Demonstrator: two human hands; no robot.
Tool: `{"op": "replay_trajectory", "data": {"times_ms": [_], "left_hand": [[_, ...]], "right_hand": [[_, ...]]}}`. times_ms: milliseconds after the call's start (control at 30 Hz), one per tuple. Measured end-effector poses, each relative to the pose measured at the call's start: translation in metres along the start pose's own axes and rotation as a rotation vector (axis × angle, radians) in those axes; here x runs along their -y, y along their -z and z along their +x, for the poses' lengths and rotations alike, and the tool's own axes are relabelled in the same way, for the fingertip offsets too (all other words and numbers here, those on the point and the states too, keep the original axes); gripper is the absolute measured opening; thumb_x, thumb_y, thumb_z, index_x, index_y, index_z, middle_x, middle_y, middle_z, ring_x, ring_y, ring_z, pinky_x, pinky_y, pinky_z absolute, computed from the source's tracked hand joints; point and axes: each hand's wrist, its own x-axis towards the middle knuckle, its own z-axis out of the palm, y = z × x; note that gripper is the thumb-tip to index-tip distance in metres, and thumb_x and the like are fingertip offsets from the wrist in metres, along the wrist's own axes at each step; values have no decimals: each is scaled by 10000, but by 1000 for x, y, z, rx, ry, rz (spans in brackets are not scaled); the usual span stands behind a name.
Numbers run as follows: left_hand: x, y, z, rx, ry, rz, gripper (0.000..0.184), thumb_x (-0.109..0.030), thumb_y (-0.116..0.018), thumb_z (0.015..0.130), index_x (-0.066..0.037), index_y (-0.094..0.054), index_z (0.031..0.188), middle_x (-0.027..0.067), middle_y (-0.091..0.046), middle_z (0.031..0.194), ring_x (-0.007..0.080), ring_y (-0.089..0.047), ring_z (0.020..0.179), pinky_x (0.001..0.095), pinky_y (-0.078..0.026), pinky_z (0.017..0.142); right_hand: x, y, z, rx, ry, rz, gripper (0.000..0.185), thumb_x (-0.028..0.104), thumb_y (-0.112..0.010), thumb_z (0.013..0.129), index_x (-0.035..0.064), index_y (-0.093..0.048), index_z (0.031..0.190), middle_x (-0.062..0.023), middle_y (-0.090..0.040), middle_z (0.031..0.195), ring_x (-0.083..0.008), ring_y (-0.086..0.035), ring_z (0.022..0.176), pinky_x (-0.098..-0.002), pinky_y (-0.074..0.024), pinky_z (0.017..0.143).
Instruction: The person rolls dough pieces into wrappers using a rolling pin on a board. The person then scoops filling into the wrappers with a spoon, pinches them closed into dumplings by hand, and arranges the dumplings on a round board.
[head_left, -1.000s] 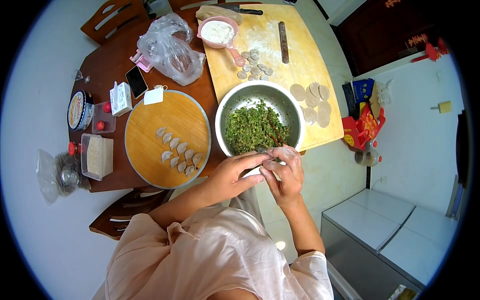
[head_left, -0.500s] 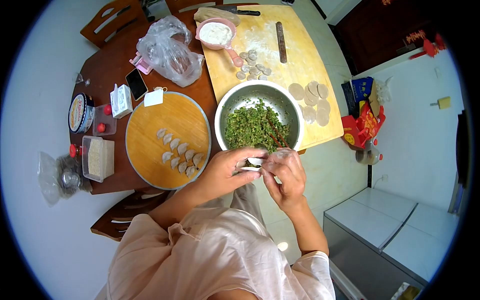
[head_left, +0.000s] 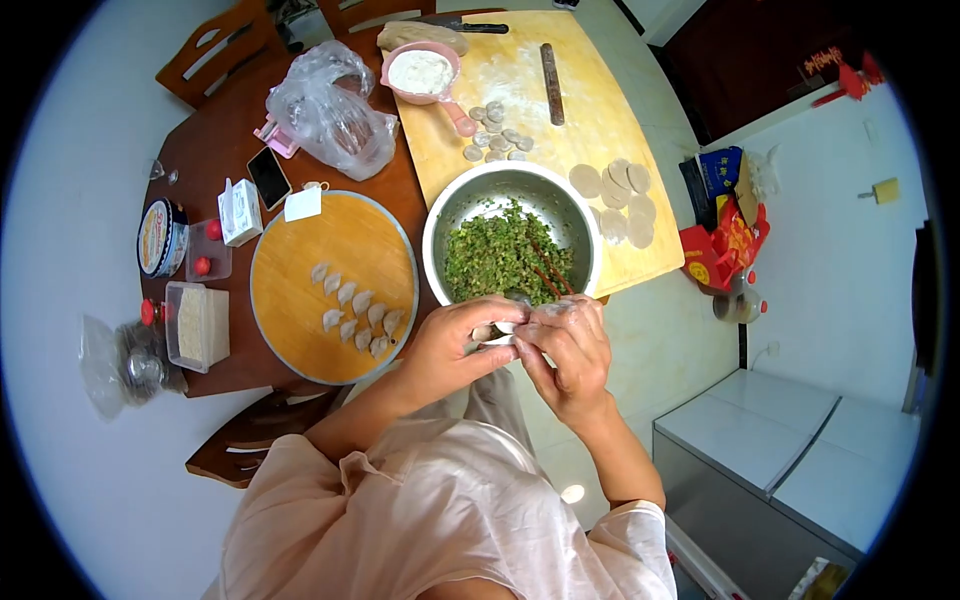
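Note:
Between my two hands, just in front of the bowl, is a partly folded dumpling (head_left: 489,333), mostly hidden by fingers. My left hand (head_left: 452,335) curls round one end of it. The fingers of my right hand (head_left: 566,345), dusted with flour, pinch the other end. Right beyond them stands a steel bowl (head_left: 432,240) of chopped green filling (head_left: 500,252), with brown chopsticks (head_left: 548,265) stuck in it. On a round wooden board (head_left: 290,340) to the left lie several folded dumplings (head_left: 362,300). Flat round wrappers (head_left: 628,200) overlap on the pale board (head_left: 630,260) to the right.
Small dough pieces (head_left: 496,140), a rolling pin (head_left: 552,85), a pink flour scoop (head_left: 420,72) and a knife (head_left: 480,28) lie on the pale board. Left on the table are a plastic bag (head_left: 335,115), a phone (head_left: 269,177), a tissue pack (head_left: 240,212) and a tub (head_left: 203,325).
My right fingers have shifted slightly along the dumpling's edge, while my left hand keeps its hold. The whole view has moved a little, so the table things appear slightly further left.

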Motion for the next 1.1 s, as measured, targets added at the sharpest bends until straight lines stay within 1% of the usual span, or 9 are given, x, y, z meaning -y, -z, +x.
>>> {"op": "replay_trajectory", "data": {"times_ms": [100, 200, 233, 433, 667, 767, 867, 1033, 1100], "left_hand": [[8, -5, 0, 42, 86, -448, 366, 49, -648, 811, 16, -564, 1166, 149, -603, 1188, 219, -606, 1071, 336, -489, 904], [-5, -3, 4, 126, 169, -691, 362, 90, -629, 805, 57, -549, 1157, 160, -596, 1181, 204, -583, 1097, 328, -471, 925], [-2, -3, 4, 175, 213, -717, 395, 61, -665, 798, 41, -544, 1174, 144, -592, 1195, 204, -581, 1108, 336, -466, 941], [0, -11, 3, 120, 196, -663, 388, 78, -675, 799, 24, -558, 1165, 90, -610, 1113, 149, -598, 1021, 295, -495, 879], [-1, -6, 4, 151, 240, -627, 463, 75, -723, 758, 26, -541, 1181, 84, -595, 1129, 161, -569, 1081, 310, -479, 905], [-8, -11, 13, 228, 140, -706, 540, 6, -774, 738, 15, -513, 1211, 82, -570, 1172, 164, -543, 1107, 326, -456, 930], [16, -29, 11, 259, -157, -560, 639, -74, -826, 702, 7, -487, 1238, 72, -552, 1197, 163, -529, 1109, 334, -440, 937], [-38, -34, 21, 255, -111, 37, 564, -371, -714, 821, 14, -495, 1170, 204, -563, 1109, 342, -558, 1031, 397, -435, 879], [-45, -32, 22, 260, -188, 128, 555, -366, -700, 833, 22, -493, 1171, 209, -568, 1103, 361, -561, 1019, 412, -433, 884]], "right_hand": [[1, 11, 8, 28, -47, 109, 444, 212, -772, 714, 8, -636, 1084, -156, -606, 1110, -310, -585, 1001, -420, -438, 857], [-3, 6, 8, -7, -214, 551, 707, 319, -794, 706, 7, -529, 1284, -201, -506, 1324, -357, -507, 1196, -435, -404, 958], [-13, 12, 5, 171, -140, 508, 831, 370, -805, 692, 11, -454, 1354, -215, -428, 1410, -377, -454, 1266, -437, -386, 991], [-11, 23, 13, 251, -2, 384, 551, 254, -651, 804, -5, -524, 1274, -217, -506, 1330, -351, -557, 1125, -458, -417, 955], [-7, 28, 17, 237, 39, 238, 469, 112, -584, 792, -38, -541, 1234, -222, -533, 1294, -343, -582, 1085, -480, -430, 958], [-6, 28, 14, 163, 129, 171, 403, 113, -529, 824, -63, -571, 1184, -243, -570, 1235, -342, -595, 1089, -482, -429, 966], [-5, 30, 9, 97, 62, 335, 374, 139, -467, 866, -79, -598, 1140, -264, -593, 1188, -353, -602, 1095, -474, -421, 981], [-6, 26, -1, -43, -5, 346, 458, 249, -341, 970, -83, -597, 1156, -288, -582, 1193, -385, -588, 1117, -464, -420, 980], [-6, 27, -2, -39, 5, 337, 462, 257, -342, 974, -82, -588, 1170, -296, -576, 1196, -390, -587, 1118, -464, -431, 970]]}}
